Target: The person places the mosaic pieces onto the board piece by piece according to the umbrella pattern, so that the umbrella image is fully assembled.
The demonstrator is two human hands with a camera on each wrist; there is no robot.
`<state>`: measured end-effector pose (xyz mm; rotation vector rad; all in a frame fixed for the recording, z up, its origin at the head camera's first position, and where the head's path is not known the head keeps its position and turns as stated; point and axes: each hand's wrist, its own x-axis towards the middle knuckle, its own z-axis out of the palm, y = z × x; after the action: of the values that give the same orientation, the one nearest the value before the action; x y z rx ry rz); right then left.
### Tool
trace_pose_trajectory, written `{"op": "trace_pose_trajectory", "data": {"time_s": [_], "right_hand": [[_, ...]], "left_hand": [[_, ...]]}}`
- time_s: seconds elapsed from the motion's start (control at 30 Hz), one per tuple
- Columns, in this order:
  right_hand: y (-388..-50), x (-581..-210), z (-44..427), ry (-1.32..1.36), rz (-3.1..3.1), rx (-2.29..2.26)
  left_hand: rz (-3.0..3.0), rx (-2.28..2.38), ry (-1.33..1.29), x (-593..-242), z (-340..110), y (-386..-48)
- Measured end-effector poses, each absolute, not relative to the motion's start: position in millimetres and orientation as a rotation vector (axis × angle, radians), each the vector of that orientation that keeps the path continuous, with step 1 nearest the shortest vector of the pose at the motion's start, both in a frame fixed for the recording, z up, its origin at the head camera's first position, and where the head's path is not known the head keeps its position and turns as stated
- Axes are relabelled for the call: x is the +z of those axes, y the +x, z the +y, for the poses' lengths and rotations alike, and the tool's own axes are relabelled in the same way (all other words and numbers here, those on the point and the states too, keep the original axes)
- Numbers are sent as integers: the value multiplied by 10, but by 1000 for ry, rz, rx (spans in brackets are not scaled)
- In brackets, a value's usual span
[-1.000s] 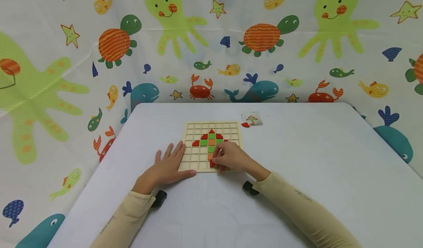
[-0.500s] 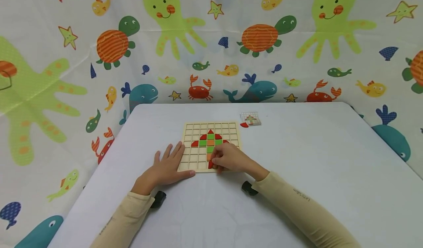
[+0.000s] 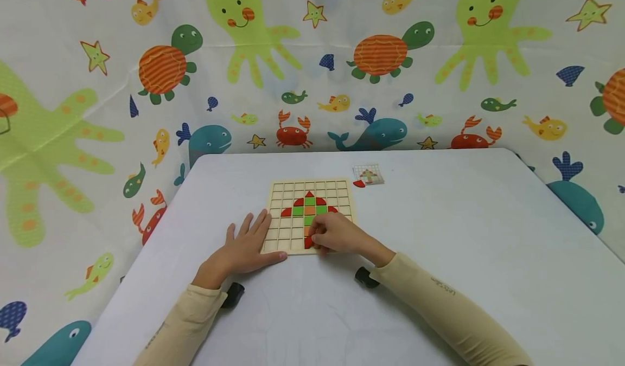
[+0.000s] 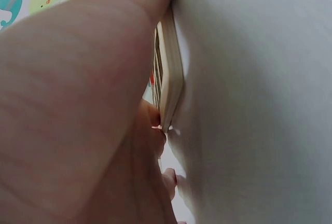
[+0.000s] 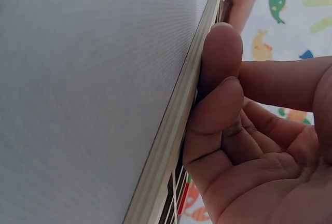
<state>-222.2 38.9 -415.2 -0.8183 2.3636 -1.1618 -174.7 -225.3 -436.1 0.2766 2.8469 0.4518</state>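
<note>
A wooden grid board (image 3: 285, 236) lies flat on the table. Red, green and orange pieces form an arrow-like figure with a stem in its cells. My left hand (image 3: 246, 249) rests with fingers spread along the board's left edge, thumb at the front corner. My right hand (image 3: 337, 233) is over the lower right of the board, fingers curled, its thumb and index finger at a red piece (image 3: 308, 242) in the stem's lowest cell. The fingers (image 5: 220, 53) cover that piece in the right wrist view. The board's side (image 4: 174, 73) shows beside my left hand in the left wrist view.
Behind the board's right corner lies a small pattern card (image 3: 369, 174) with a similar coloured figure. A loose red rounded piece (image 3: 359, 184) lies at its near edge. A curtain (image 3: 312, 62) printed with sea animals hangs behind the white table (image 3: 439, 209).
The head view has drifted slightly, so the scene sits a little further left. My right fingers shift slightly at the red piece, which shows at a changed angle. My left hand stays on the board.
</note>
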Motion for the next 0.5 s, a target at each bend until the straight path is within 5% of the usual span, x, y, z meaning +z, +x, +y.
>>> {"op": "trace_pose_trajectory", "data": {"time_s": [0.5], "right_hand": [[-2269, -4107, 456, -761, 2284, -1176]], "left_hand": [[2839, 473, 273, -4336, -2237, -1720]]}}
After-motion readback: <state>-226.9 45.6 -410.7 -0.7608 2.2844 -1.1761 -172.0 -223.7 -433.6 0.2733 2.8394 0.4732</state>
